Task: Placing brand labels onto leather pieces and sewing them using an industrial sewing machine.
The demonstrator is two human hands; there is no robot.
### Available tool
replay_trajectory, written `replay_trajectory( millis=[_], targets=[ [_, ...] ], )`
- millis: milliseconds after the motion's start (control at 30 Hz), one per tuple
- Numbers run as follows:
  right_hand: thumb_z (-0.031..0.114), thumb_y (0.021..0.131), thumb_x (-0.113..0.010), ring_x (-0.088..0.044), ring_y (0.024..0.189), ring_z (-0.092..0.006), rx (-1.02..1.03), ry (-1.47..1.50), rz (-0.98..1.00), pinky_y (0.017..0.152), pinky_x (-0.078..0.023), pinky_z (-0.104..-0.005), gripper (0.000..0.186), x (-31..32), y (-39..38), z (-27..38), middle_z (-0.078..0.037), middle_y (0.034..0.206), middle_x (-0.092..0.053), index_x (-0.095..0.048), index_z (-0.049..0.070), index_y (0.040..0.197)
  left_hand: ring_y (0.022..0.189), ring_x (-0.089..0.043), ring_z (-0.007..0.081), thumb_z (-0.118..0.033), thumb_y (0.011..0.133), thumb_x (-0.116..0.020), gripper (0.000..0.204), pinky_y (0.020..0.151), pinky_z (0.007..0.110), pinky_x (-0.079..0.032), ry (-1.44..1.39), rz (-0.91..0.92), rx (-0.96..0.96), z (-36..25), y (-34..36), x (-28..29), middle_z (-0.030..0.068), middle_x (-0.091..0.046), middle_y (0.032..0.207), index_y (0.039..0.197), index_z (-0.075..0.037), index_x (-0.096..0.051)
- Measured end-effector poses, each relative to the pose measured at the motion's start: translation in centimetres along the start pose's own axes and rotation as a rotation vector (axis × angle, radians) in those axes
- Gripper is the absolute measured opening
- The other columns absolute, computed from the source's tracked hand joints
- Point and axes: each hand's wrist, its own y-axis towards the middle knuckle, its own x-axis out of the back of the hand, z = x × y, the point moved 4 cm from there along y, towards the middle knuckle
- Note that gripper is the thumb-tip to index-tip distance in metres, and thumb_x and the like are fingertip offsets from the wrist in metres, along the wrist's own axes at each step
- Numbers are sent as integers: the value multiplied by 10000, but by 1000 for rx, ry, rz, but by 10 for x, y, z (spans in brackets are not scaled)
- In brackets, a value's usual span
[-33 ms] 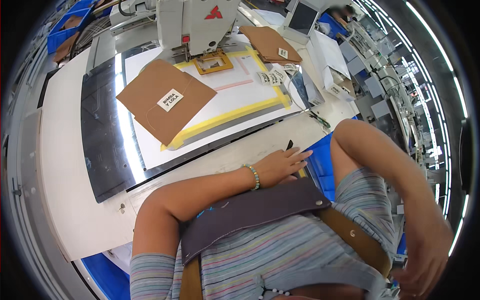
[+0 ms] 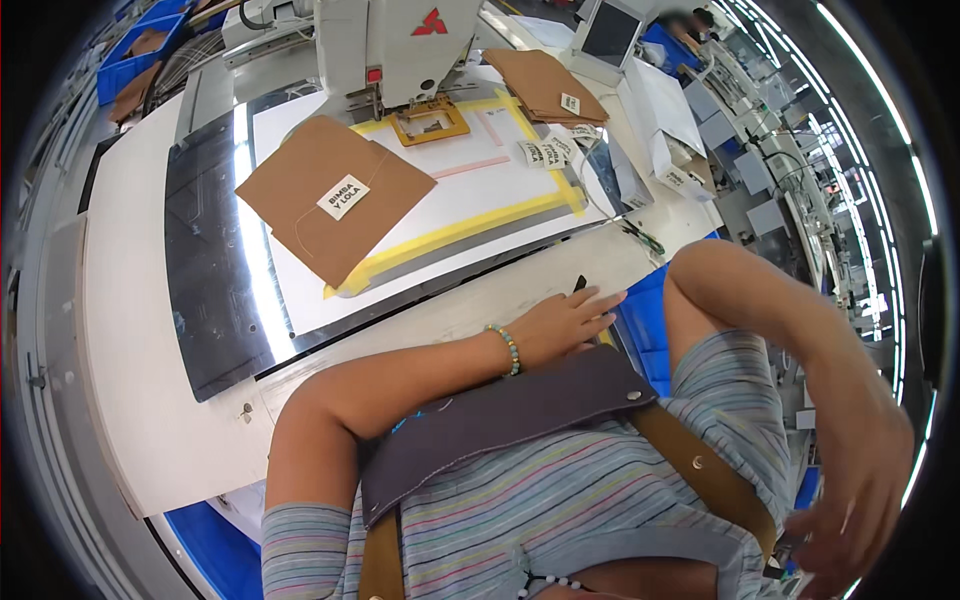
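My left hand (image 2: 560, 325), with a beaded bracelet at its wrist, lies at the table's front edge. Its fingers are stretched out and nothing shows in them; a small black piece (image 2: 580, 284) pokes up beside them. My right hand (image 2: 855, 505) is raised by my shoulder at the lower right, blurred, with its fingers partly hidden. A brown panel (image 2: 375, 215) bearing a white label (image 2: 343, 196) lies on the white sheet edged with yellow tape (image 2: 480, 228), away from both hands. Beyond it a yellow frame (image 2: 462, 125) sits under the sewing machine head (image 2: 395, 50).
More brown panels (image 2: 540, 85) are stacked at the back right, with several loose white labels (image 2: 543, 154) near them. Thread snips (image 2: 643, 238) lie by the right table edge. A control screen (image 2: 606, 35) stands behind. Blue bins (image 2: 140, 45) are at the far left.
The view has shifted very slightly. My right hand has moved a little at the lower right; my left hand stays at the table edge.
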Motion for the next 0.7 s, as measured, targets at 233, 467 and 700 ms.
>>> replay_trajectory(
  millis=[233, 467, 700],
  targets=[
    [183, 996, -681, -717, 1025, -277, -1159, -164, -187, 882, -587, -376, 285, 16, -209, -134, -128, 1201, -744, -761, 27, 1221, 1153, -641, 289, -228, 927, -747, 342, 770, 365, -603, 197, -145, 151, 27, -14, 35, 131, -638, 1351, 1188, -21, -666],
    [217, 1015, -660, -585, 1339, -325, -1137, -447, -300, 1138, -461, -428, 337, 9, -320, -156, -145, 1411, -648, -710, 36, 1295, 847, -645, 292, -272, 902, -773, 264, 662, 405, -533, 661, -368, 439, 65, -40, 140, 94, -627, 928, 885, -39, -649],
    [312, 984, -722, -349, 1559, -375, -1008, -423, 49, 1271, -288, -559, 487, -47, -344, -106, -157, 1663, -417, -635, 73, 1399, 1522, -376, 386, -503, 957, -721, 739, 1230, 569, -267, 1038, -191, 939, 104, -97, 203, 227, -467, 1598, 1511, -48, -538]
  ],
)
